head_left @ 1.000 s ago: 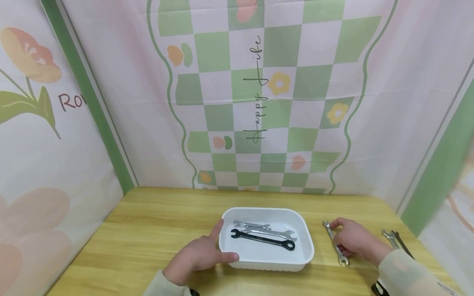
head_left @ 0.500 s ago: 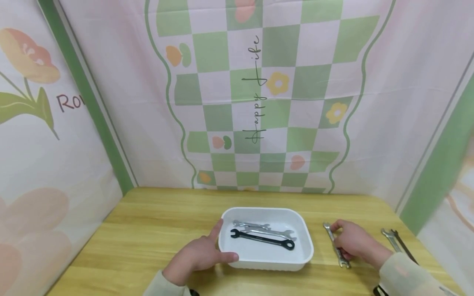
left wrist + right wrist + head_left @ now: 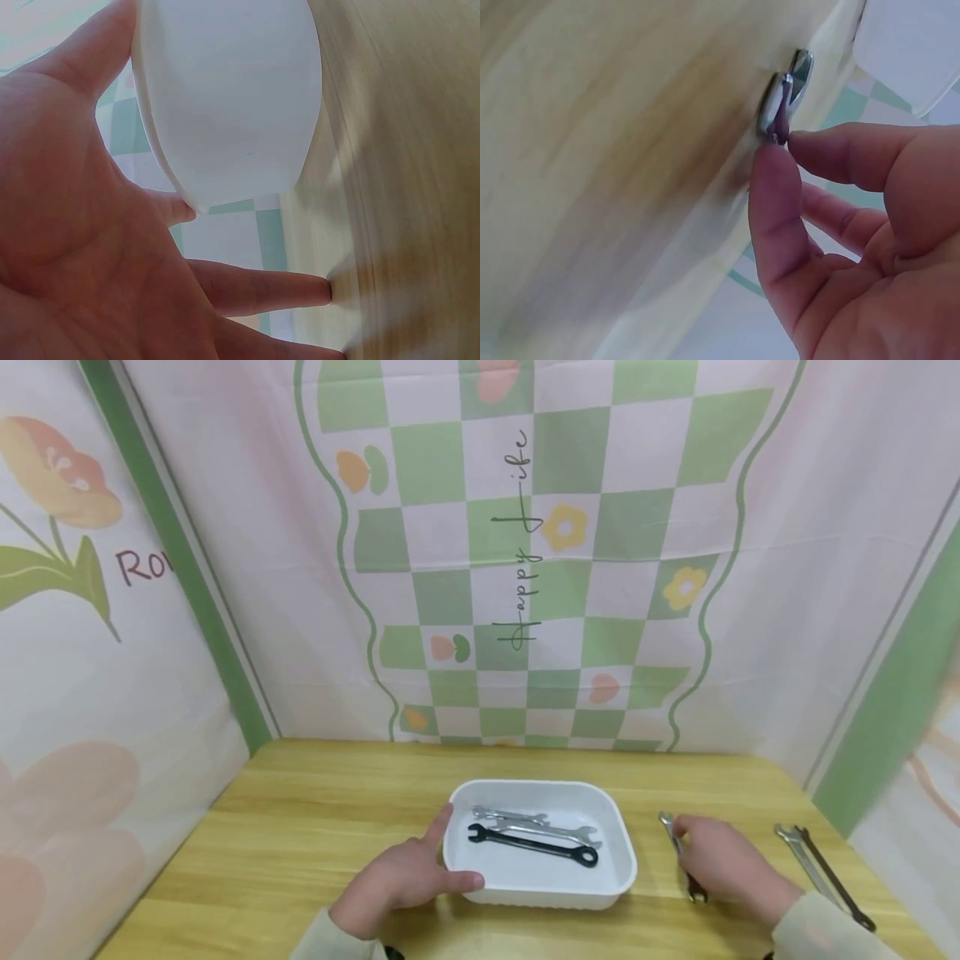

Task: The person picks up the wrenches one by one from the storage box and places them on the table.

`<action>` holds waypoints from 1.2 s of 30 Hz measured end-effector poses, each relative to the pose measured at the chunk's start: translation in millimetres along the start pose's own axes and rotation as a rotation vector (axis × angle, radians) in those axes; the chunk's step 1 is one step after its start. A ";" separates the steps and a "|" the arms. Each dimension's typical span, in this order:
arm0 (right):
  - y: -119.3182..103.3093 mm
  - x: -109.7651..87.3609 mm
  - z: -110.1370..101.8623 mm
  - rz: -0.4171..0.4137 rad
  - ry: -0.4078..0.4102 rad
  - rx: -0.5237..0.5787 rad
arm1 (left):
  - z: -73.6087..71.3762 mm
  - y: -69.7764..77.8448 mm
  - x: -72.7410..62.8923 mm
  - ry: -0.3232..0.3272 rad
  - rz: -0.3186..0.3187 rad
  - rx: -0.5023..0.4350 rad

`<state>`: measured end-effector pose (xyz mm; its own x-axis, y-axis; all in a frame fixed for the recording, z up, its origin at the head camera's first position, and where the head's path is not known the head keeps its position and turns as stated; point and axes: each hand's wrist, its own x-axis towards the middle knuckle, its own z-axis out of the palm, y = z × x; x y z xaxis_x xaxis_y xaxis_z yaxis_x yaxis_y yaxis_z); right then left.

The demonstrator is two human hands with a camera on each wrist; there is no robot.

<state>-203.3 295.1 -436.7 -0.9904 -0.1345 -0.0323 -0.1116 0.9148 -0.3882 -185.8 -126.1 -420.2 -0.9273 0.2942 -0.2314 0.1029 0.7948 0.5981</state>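
Observation:
A white plastic tray [image 3: 555, 893] stands on the table with a black combination wrench [image 3: 532, 845] and several silver wrenches [image 3: 551, 832] lying inside. My left hand [image 3: 405, 872] is at its left side, thumb on the near rim and index finger along the left wall. The left wrist view shows the fingers [image 3: 259, 291] mostly straight. To the right of the tray, my right hand [image 3: 723, 860] pinches a silver open-end wrench [image 3: 667, 823] between thumb and index finger, low at the table. Its middle is hidden behind the fingers; its metal end [image 3: 776, 109] shows in the right wrist view.
Farther right, a silver wrench [image 3: 806, 860] and a black combination wrench [image 3: 836, 877] lie side by side on the wooden table [image 3: 337, 793]. A patterned cloth [image 3: 555, 610] hangs behind the table, with more cloth on both sides.
My right hand has shifted slightly right and turned over the silver wrench, covering more of it. The right sleeve uncovers the black wrench at far right. The left hand and tray keep their places.

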 end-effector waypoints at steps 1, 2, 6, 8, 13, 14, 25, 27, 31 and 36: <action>0.2 -0.4 1.0 -0.001 0.004 0.005 | 0.1 0.0 0.0 0.000 0.001 0.001; 0.6 -0.8 2.0 0.003 0.004 0.012 | 0.3 0.0 0.0 0.000 0.002 0.001; 1.8 -0.9 4.1 -0.003 0.009 0.003 | 0.7 -0.1 0.2 -0.001 -0.004 0.002; 2.0 -1.3 4.4 0.000 0.009 -0.003 | 0.8 -0.2 0.6 -0.001 -0.008 0.003; 5.8 -3.5 1.8 -0.008 0.014 -0.020 | 0.9 0.0 1.5 0.003 -0.010 0.013; 7.6 -4.2 0.8 -0.012 0.017 -0.026 | 0.8 0.1 1.6 0.004 -0.010 0.014; 48.0 -20.1 -5.6 0.038 0.046 -0.001 | -0.3 0.7 1.9 -0.001 -0.003 0.005; 55.8 -22.6 -7.9 0.048 0.043 -0.011 | -0.9 1.2 1.4 -0.001 0.005 0.000; 68.0 -26.2 -13.7 0.045 0.044 -0.045 | -2.1 2.1 0.8 0.000 0.006 -0.005; 78.2 -27.7 -18.6 0.057 0.037 -0.049 | -2.3 1.3 1.8 0.003 0.003 -0.005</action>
<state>-186.1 377.5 -449.1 -0.9975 -0.0680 -0.0184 -0.0577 0.9382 -0.3413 -188.1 -125.8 -418.1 -0.9282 0.2945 -0.2275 0.1035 0.7914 0.6025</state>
